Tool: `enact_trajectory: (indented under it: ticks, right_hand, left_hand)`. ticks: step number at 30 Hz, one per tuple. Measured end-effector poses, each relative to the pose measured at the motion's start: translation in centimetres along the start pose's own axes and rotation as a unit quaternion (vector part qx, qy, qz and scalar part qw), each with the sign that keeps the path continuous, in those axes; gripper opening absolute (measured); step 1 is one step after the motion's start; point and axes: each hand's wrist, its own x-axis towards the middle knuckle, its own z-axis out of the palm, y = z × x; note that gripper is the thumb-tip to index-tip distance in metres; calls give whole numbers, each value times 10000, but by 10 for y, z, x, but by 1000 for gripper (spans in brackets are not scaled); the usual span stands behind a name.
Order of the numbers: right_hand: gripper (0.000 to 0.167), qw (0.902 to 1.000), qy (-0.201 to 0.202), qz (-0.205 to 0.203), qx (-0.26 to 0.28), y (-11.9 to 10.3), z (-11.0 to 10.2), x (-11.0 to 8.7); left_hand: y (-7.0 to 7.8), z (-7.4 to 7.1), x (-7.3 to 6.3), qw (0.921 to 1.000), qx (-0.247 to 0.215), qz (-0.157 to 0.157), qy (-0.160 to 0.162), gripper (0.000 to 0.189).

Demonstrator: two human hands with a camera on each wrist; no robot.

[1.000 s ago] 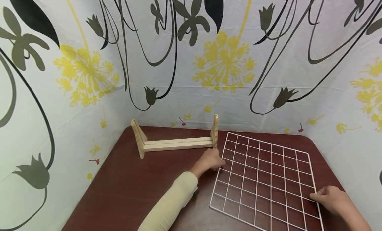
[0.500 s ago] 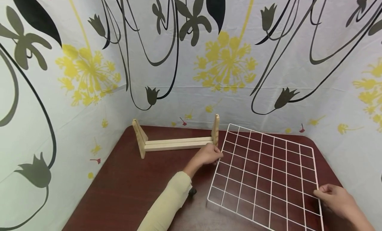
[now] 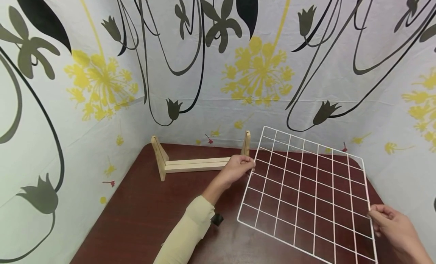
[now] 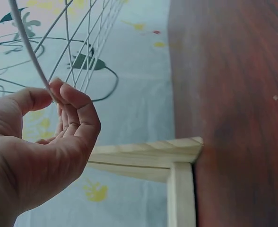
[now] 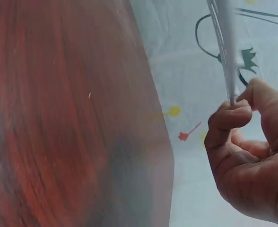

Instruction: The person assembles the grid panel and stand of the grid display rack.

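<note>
A white wire grid panel (image 3: 300, 175) is held up off the table, tilted, with its far edge raised higher. My left hand (image 3: 235, 168) pinches its left edge rod between thumb and fingers. In the left wrist view, the left hand (image 4: 51, 137) has its fingertips closed on that white rod. At the opposite edge, my right hand (image 3: 391, 224) pinches the right rod; the right wrist view shows this right hand (image 5: 250, 156) with thumb and index finger meeting on it. Behind the left hand stands a pale wooden stand (image 3: 197, 165) with two upright ends joined by a crossbar.
The dark red-brown table (image 3: 136, 214) carries everything. A small black object (image 3: 217, 219) shows beside the left forearm. White cloth (image 3: 211, 116) with flower prints hangs behind the table and at both sides.
Both hands have lifted the grid panel off the table, its far edge rising most. The left hand now overlaps the stand's right end. The stand has stayed put.
</note>
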Motion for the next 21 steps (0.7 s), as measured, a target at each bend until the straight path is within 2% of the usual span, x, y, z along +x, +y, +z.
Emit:
enact_trajectory:
  ticks: [4,8,11,14,18,21]
  right_hand:
    - [26,9924,-56,-68,1228,0,3,1]
    - [27,9797,-189,-368,1963,-1,7,1]
    - [29,9678,-332,-634,2415,-4,11,2]
    - [32,9490,-554,-800,2997,-9,15,4]
    - [34,9198,-786,-949,3725,-16,22,6]
    - [36,9078,-870,-1103,3951,-21,27,6]
  left_hand:
    - [12,1,-4,9991,-432,-12,49,11]
    - [24,-1,-9,9967,-804,-38,68,11]
    - [30,-5,-12,9955,-945,42,99,18]
    - [35,-10,-17,9949,-984,150,173,25]
    - [39,-17,-24,9931,-1142,189,182,24]
    - [41,-23,-30,9922,-1228,167,142,22]
